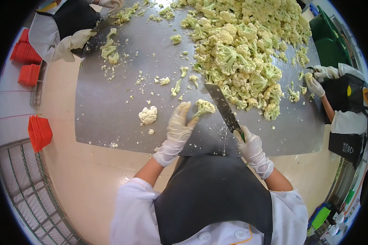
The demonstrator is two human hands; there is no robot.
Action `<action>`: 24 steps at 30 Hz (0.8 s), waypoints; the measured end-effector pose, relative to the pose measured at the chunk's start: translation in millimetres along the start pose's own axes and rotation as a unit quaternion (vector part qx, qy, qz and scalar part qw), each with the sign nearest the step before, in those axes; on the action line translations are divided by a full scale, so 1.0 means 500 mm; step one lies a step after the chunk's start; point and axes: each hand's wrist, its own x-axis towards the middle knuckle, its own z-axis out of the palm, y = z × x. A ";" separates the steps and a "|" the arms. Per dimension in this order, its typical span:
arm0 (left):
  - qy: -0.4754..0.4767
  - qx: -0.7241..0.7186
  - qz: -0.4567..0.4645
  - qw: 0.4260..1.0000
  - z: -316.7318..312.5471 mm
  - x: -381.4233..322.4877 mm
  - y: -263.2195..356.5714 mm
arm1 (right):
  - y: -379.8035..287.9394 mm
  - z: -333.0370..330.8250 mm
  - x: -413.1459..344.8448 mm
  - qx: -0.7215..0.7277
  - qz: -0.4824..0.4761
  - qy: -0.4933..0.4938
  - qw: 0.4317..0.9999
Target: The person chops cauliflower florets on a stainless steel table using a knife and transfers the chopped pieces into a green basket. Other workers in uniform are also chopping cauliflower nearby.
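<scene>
My right hand (251, 147), in a whitish glove, grips the handle of a broad-bladed knife (223, 107). Its blade points up and to the left, and bits of cauliflower cling to it. Gloved too, my left hand (179, 127) is over the steel tabletop (110, 101) with thumb and fingers apart. Just right of its thumb lies a cauliflower floret (205, 107); the stem end is at the thumb tip, and whether they touch I cannot tell. A rounded white cauliflower piece (148, 115) sits to the left of that hand.
A large heap of cauliflower florets (242, 58) covers the table's far right. Co-workers stand at both sides, one gloved hand (315, 85) holding a floret at right. Another knife (103, 24) is at upper left. Red bins (40, 133) and a metal rack (33, 190) stand left.
</scene>
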 end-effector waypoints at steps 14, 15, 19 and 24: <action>-0.012 -0.098 -0.170 0.980 0.136 -0.064 -0.010 | 0.032 0.002 -0.049 -0.039 -0.018 -0.045 0.998; -0.016 -0.133 -0.188 0.973 0.142 -0.064 -0.018 | 0.035 0.005 -0.054 -0.037 -0.031 -0.053 0.997; -0.041 -0.005 -0.126 0.991 0.159 -0.059 -0.011 | 0.045 0.013 -0.048 -0.153 -0.027 -0.107 0.982; -0.035 0.060 -0.113 0.991 0.162 -0.038 0.007 | 0.060 0.009 -0.044 -0.255 -0.042 -0.124 0.958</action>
